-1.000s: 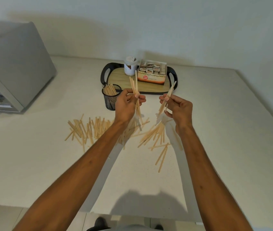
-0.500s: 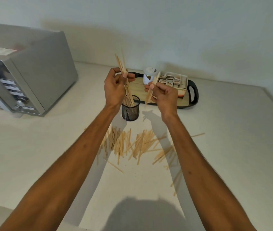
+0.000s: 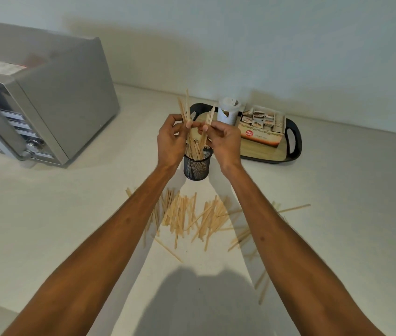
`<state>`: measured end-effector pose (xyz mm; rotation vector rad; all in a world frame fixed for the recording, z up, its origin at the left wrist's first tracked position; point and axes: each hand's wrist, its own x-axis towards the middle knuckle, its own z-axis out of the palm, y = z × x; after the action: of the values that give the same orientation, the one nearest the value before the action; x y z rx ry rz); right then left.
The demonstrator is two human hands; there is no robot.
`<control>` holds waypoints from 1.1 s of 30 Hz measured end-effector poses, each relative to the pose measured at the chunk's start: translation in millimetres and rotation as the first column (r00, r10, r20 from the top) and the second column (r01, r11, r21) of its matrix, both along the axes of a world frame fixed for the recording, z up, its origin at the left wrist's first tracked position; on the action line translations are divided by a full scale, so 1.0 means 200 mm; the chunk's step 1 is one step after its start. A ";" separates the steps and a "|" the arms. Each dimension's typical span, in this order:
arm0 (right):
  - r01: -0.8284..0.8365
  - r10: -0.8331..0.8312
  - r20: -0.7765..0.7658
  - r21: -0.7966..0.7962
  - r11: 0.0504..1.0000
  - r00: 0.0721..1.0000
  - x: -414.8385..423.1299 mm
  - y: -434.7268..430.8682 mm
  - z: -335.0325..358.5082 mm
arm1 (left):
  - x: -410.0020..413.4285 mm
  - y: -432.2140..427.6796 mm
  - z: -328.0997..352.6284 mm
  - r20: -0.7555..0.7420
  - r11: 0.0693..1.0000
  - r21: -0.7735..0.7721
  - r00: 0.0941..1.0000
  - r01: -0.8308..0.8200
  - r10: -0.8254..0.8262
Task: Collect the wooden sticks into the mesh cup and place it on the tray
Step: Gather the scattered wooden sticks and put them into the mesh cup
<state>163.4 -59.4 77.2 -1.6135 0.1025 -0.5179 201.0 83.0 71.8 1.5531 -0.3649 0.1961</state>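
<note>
a: where is the mesh cup (image 3: 197, 167)?
b: it stands upright on the counter (image 3: 71, 226), mouth up, just beside the tray's (image 3: 293, 139) near-left corner and not on it. the sticks inside lean against its rim.
a: and the hands?
b: both hover over the cup. the left hand (image 3: 171, 139) has thumb and fingers pinched on a bundle of sticks (image 3: 184, 109). its long axis runs nearly vertical, lower ends reaching the cup's mouth, upper ends tilted slightly left. the right hand (image 3: 223, 141) pinches a smaller bunch (image 3: 210, 115), also steep, tops leaning right.
a: the others?
b: the loose sticks (image 3: 192, 214) lie flat on the counter between the forearms, near the cup. most point roughly away from the person, and a few strays lie crosswise to the right.
</note>
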 end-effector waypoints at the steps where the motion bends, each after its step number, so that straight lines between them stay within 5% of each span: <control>1: 0.001 -0.001 -0.007 -0.009 1.000 1.000 0.00 0.00 -0.03 | -0.01 0.01 -0.03 -0.017 1.000 0.008 1.000 0.012 -0.012; 13: 0.135 -0.143 -0.040 -0.155 0.979 0.989 -0.03 -0.01 -0.07 | -0.04 0.03 -0.09 -0.058 0.997 -0.006 0.995 0.083 -0.083; 25: 0.139 -0.140 -0.031 -0.019 0.990 0.990 -0.24 -0.14 -0.11 | -0.13 0.13 -0.14 -0.035 0.985 0.054 0.986 -0.164 0.166; 29: 0.166 -0.164 -0.070 0.021 0.986 0.984 -0.41 -0.19 -0.16 | -0.20 0.24 -0.21 0.044 0.938 0.264 0.975 -0.223 0.220; 33: 0.232 -0.224 -0.148 0.039 0.972 0.963 -0.56 -0.26 -0.25 | -0.19 0.52 -0.28 0.041 0.737 0.592 0.925 -0.327 0.377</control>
<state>50.6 -110.5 27.4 -1.5910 0.4114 -0.5701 162.7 186.8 15.2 2.2468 -0.0493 0.3359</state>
